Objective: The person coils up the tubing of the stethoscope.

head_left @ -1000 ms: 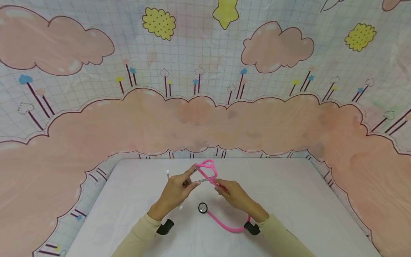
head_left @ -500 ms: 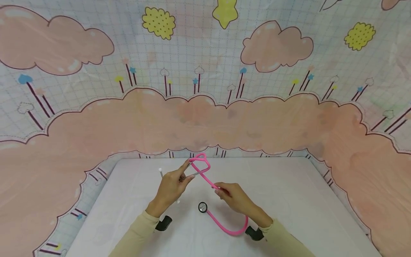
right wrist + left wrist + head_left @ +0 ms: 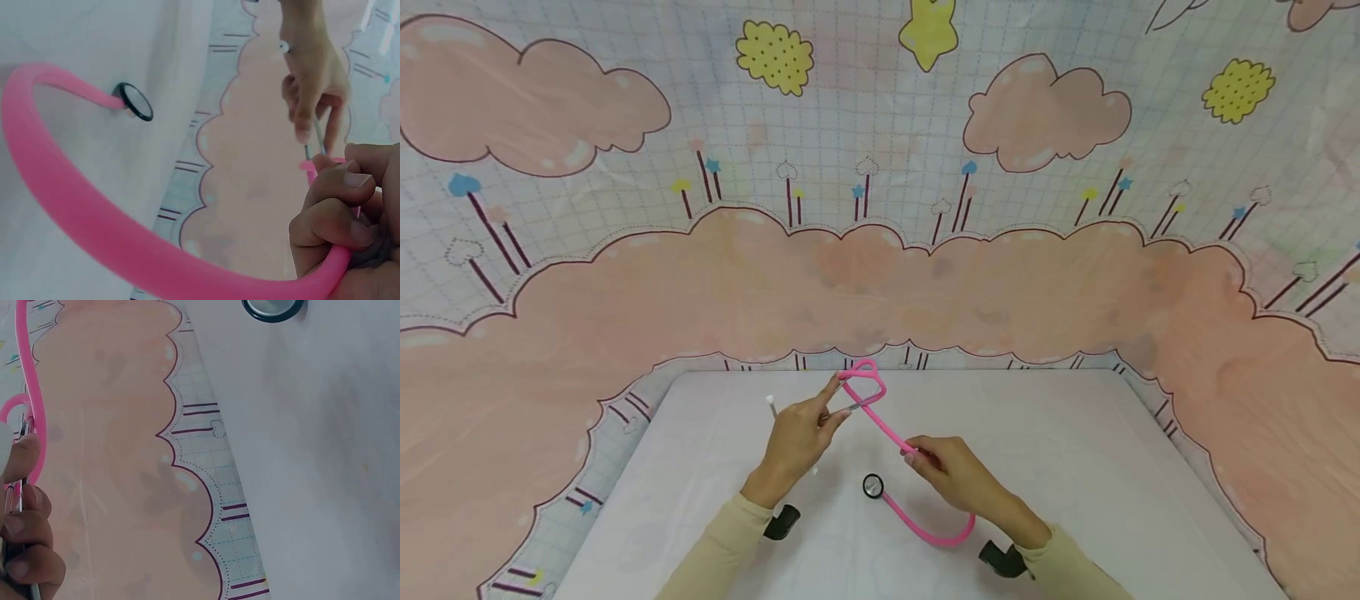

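Observation:
A pink stethoscope is stretched between both hands above the table. My left hand (image 3: pixel 793 440) grips its metal ear tubes, and a white ear tip (image 3: pixel 771 401) sticks out beyond the knuckles. Past the fingertips, the pink tubing (image 3: pixel 884 425) forms a loop, then runs to my right hand (image 3: pixel 953 473), which holds it between thumb and curled fingers. Beyond that grip, the tubing (image 3: pixel 119 203) curves back toward the round, black-rimmed chest piece (image 3: pixel 873 486), which lies on the table. The left wrist view shows curled left fingers (image 3: pixel 31 531) around the metal tubes.
The white table (image 3: pixel 700 467) has its far edge just behind the hands. A patterned cloth (image 3: pixel 880 283) with clouds and stars hangs behind it and along its sides. A black wrist device (image 3: pixel 783 522) sits under the left wrist, another (image 3: pixel 1002 558) under the right.
My right hand has slid along the tubing, away from the loop and toward the person. The left hand and the loop have shifted left and slightly up. The chest piece stays in place.

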Action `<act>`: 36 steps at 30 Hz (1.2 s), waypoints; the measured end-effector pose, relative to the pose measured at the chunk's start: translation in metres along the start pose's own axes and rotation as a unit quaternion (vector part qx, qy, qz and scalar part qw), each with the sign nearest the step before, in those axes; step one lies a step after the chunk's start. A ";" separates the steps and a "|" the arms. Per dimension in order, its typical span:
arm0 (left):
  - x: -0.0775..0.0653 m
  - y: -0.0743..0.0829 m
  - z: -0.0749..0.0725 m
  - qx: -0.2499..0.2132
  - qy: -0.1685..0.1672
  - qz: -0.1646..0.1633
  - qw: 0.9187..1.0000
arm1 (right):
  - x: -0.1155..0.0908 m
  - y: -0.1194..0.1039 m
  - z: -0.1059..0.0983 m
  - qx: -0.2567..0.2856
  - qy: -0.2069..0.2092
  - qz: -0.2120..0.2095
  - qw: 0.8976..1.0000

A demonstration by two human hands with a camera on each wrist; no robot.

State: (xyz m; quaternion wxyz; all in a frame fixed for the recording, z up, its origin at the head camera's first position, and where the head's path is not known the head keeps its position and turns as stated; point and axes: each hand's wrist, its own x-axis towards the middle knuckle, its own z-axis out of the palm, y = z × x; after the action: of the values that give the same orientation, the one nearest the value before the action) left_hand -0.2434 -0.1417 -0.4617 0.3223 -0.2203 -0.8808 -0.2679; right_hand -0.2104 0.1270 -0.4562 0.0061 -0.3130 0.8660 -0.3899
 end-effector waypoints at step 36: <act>-0.006 0.030 -0.001 0.006 -0.112 0.031 0.993 | 0.014 -0.027 -0.062 -0.149 0.041 -0.185 0.971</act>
State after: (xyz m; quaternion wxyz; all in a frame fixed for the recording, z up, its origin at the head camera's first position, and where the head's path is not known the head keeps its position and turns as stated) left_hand -0.2216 -0.1207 -0.4555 0.2308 -0.2746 -0.9056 -0.2263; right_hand -0.2232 0.1474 -0.3917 -0.1477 -0.4487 0.8410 -0.2636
